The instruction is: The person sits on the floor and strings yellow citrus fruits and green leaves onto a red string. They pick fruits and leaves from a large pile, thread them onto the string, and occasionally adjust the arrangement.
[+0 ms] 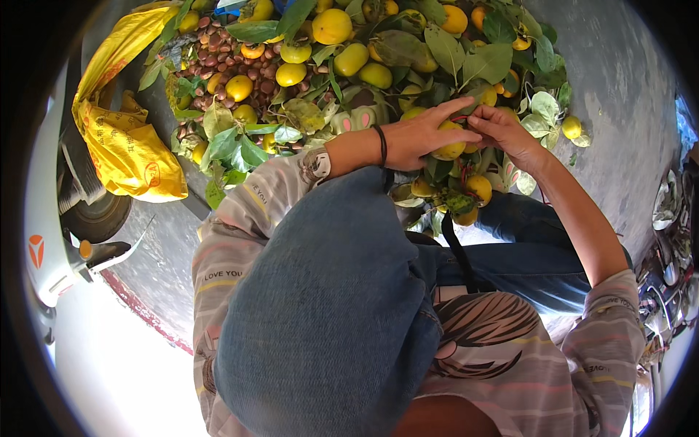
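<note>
My left hand (pixel 418 137), a black band on its wrist, lies over a yellow persimmon (pixel 449 146) with thumb and fingers around it. Beside it, my right hand (pixel 505 134) has its fingertips pinched together on a thin red string (pixel 460 117) at the top of that fruit. Below the hands hangs a bunch of persimmons, with one yellow-orange persimmon (pixel 479 188) and a dark, spotted leaf (pixel 457 202) among them. More red string shows between these fruits. My fingers partly hide where the string runs.
Before me lie a heap of leafy persimmons (pixel 332 26) and brown chestnuts (pixel 218 52). A yellow plastic bag (pixel 128 142) lies left, near a scooter wheel (pixel 95 216). My slipper (pixel 357 119) touches the heap. My denim-covered knee (pixel 327 284) rises close below my left hand.
</note>
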Motion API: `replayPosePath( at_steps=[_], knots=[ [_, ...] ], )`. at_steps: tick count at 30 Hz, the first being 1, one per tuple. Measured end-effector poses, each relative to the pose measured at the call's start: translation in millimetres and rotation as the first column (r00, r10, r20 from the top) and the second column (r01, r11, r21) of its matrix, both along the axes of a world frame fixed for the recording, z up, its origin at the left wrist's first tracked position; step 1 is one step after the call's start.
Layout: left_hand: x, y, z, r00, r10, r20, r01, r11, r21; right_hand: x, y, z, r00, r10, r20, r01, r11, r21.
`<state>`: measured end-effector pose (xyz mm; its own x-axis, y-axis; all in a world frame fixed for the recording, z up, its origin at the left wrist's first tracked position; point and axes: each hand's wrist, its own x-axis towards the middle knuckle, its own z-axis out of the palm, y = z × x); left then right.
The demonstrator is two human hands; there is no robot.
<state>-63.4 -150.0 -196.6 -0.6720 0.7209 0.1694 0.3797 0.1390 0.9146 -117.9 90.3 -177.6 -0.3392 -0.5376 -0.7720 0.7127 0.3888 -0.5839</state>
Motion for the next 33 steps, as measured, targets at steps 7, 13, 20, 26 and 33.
replayPosePath(
  at_steps=[7,13,20,26,33],
  knots=[
    [4.5,1.1,-4.4,0.981,0.196,0.004,-0.196,0.98,-0.021,4.6,-5.8,10.5,0.987,-0.006,-0.161,0.02,0.996,0.081],
    [8.3,2.2,-7.6,0.932,0.348,0.104,-0.35,0.937,0.008,31.1,-5.3,12.3,0.678,0.238,-0.696,-0.018,0.951,0.309],
    [7.1,11.9,-10.2,0.879,0.467,0.098,-0.459,0.884,-0.094,57.9,-17.9,33.3,0.455,0.393,-0.799,-0.094,0.914,0.396],
    [6.0,13.2,-4.5,0.843,0.469,0.264,-0.424,0.881,-0.211,76.4,-32.1,49.2,0.464,0.419,-0.78,-0.129,0.904,0.409],
    [-1.6,17.0,-6.4,0.8,0.431,0.417,-0.331,0.897,-0.292,82.3,-39.1,62.4,0.425,0.561,-0.71,-0.14,0.816,0.561]
  ],
)
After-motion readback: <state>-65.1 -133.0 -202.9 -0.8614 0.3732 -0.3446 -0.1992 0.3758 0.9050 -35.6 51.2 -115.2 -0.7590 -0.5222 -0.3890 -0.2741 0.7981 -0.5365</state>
